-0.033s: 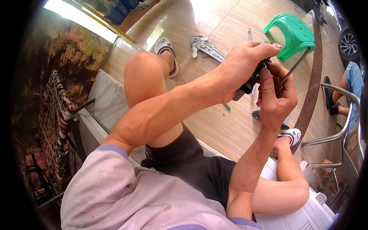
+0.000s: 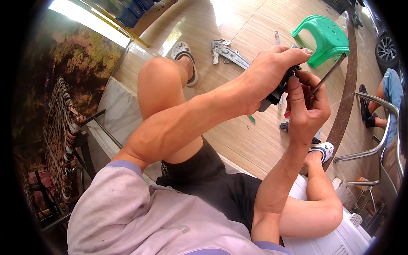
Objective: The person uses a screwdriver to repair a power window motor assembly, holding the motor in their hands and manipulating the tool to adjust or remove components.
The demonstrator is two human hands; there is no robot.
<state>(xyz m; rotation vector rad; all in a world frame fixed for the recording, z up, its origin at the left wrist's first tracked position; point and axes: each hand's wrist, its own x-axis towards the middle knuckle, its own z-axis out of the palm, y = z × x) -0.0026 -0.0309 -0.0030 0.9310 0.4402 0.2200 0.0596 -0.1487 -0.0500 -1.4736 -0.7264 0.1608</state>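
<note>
My left hand is closed round a black plastic part, raised above the floor in front of my knees. Most of that part is hidden by the fingers. My right hand is closed too, its thumb and forefinger against the part's right side. Tucked in this same hand is a screwdriver; its thin metal shaft points up and right, away from the part, and a bit of red shows below the fingers.
A metal arm-like mechanism lies on the tiled floor, with a small green stick nearer me. A green plastic stool stands ahead right. At the right are a chrome-framed chair and another person's leg.
</note>
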